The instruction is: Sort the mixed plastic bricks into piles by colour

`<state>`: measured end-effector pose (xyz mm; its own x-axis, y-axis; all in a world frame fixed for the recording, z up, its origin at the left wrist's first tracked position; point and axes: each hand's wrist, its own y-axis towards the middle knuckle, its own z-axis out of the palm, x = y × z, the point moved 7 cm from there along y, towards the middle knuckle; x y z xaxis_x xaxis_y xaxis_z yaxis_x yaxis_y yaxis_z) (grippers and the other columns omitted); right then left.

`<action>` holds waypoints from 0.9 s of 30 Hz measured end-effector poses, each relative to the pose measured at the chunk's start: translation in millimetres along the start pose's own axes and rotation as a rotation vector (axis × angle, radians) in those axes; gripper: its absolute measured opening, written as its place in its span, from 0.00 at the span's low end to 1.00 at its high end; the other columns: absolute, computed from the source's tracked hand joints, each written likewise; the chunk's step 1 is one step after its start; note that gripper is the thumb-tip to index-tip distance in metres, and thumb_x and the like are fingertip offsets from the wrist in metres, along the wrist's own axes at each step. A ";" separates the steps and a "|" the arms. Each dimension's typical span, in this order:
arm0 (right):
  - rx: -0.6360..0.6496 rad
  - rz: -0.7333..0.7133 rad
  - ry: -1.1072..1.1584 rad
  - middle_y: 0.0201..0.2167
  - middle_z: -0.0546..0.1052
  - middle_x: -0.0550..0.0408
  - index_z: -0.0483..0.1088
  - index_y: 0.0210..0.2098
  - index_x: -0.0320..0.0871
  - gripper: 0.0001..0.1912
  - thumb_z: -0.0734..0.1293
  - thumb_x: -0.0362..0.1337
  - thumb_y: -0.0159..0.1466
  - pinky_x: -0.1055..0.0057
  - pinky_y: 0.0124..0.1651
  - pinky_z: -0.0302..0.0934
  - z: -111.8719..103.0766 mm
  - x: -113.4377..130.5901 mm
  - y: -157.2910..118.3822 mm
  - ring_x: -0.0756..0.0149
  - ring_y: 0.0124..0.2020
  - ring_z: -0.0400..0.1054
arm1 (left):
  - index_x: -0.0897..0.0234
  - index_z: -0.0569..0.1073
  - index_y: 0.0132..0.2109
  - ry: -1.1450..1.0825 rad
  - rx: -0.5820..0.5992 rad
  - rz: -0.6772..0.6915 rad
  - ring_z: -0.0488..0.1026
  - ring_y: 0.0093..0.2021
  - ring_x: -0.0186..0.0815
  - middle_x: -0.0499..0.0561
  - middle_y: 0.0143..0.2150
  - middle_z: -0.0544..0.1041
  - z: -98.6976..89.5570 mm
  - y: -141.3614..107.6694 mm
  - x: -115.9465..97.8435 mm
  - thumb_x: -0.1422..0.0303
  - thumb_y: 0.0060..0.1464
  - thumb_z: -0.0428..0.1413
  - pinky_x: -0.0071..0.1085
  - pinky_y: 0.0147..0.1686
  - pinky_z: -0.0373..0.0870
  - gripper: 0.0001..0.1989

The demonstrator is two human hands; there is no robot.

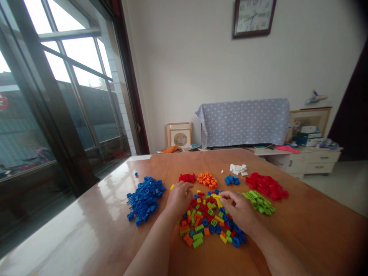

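A mixed heap of plastic building bricks in many colours lies on the wooden table in front of me. My left hand rests at the heap's upper left edge with curled fingers, close to a small yellow brick. My right hand reaches over the heap's right side, its fingertips by some yellow bricks. Whether either hand grips a brick is hidden. Sorted piles surround the heap: blue, red, orange, small blue, white, red and green.
The glossy table's left side runs along a large dark-framed window. Beyond the far edge stand a dotted grey cloth-covered item, framed pictures and a white drawer cabinet holding assorted items. A clock hangs above.
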<state>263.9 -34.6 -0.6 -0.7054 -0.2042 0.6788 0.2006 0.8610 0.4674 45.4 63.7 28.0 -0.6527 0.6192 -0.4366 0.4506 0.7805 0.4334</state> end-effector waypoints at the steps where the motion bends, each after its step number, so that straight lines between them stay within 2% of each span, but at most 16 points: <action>1: 0.005 -0.009 -0.004 0.39 0.80 0.52 0.78 0.43 0.48 0.15 0.63 0.45 0.64 0.64 0.44 0.65 0.4 1.3 -0.2 0.58 0.40 0.72 | 0.60 0.79 0.48 -0.039 0.033 0.034 0.72 0.45 0.39 0.53 0.43 0.77 2.3 -2.1 -10.2 0.73 0.56 0.52 0.31 0.45 0.67 0.15; 4: 0.029 -0.060 -0.006 0.40 0.81 0.52 0.79 0.44 0.49 0.14 0.64 0.45 0.65 0.63 0.47 0.64 2.3 5.9 -0.4 0.56 0.43 0.72 | 0.59 0.80 0.46 -0.134 0.110 0.158 0.72 0.44 0.39 0.52 0.41 0.77 7.4 -9.8 -39.9 0.68 0.58 0.54 0.31 0.44 0.67 0.12; 7: 0.069 -0.120 -0.001 0.41 0.81 0.53 0.79 0.45 0.51 0.13 0.64 0.44 0.65 0.62 0.49 0.64 4.9 11.0 -0.2 0.56 0.46 0.71 | 0.59 0.80 0.47 -0.187 0.132 0.226 0.73 0.42 0.38 0.52 0.39 0.78 9.3 -15.1 -56.1 0.66 0.59 0.55 0.31 0.43 0.67 0.12; 11: 0.115 -0.142 0.001 0.41 0.80 0.53 0.79 0.44 0.51 0.13 0.65 0.43 0.65 0.61 0.50 0.64 8.3 14.0 -0.3 0.55 0.47 0.71 | 0.60 0.80 0.45 -0.193 0.144 0.265 0.73 0.41 0.38 0.52 0.38 0.79 11.3 -17.2 -62.2 0.67 0.58 0.56 0.31 0.42 0.66 0.10; 14: 0.114 -0.125 0.013 0.42 0.80 0.52 0.79 0.45 0.51 0.14 0.65 0.45 0.65 0.61 0.51 0.65 10.2 12.0 -1.1 0.55 0.47 0.71 | 0.60 0.80 0.41 -0.184 0.143 0.254 0.73 0.40 0.37 0.52 0.38 0.79 11.8 -15.7 -59.3 0.67 0.58 0.57 0.31 0.42 0.65 0.08; 18: 0.041 -0.053 0.023 0.43 0.81 0.51 0.77 0.48 0.50 0.18 0.65 0.49 0.64 0.61 0.49 0.66 7.0 2.8 -1.8 0.55 0.46 0.73 | 0.60 0.80 0.38 -0.078 0.054 0.124 0.73 0.41 0.38 0.51 0.38 0.79 3.6 -8.5 -36.0 0.65 0.56 0.58 0.31 0.42 0.65 0.07; 23: 0.034 -0.029 -0.007 0.41 0.81 0.52 0.78 0.44 0.49 0.18 0.63 0.51 0.65 0.61 0.47 0.66 3.9 -1.8 -1.1 0.55 0.45 0.72 | 0.57 0.80 0.41 0.118 -0.111 -0.214 0.73 0.46 0.42 0.51 0.41 0.80 -24.9 -3.5 21.0 0.63 0.56 0.58 0.33 0.43 0.63 0.08; 27: 0.050 -0.010 -0.033 0.40 0.81 0.53 0.78 0.42 0.48 0.18 0.62 0.51 0.66 0.63 0.45 0.64 3.0 -2.1 -0.6 0.57 0.42 0.72 | 0.54 0.80 0.42 0.244 -0.176 -0.475 0.72 0.49 0.47 0.53 0.46 0.81 -44.0 -9.7 62.2 0.59 0.58 0.55 0.37 0.44 0.61 0.11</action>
<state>263.3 -33.3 -4.0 -0.7294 -0.1986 0.6546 0.1597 0.8811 0.4452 -26.4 90.9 31.3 -0.8904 0.1492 -0.4301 -0.0217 0.9297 0.3676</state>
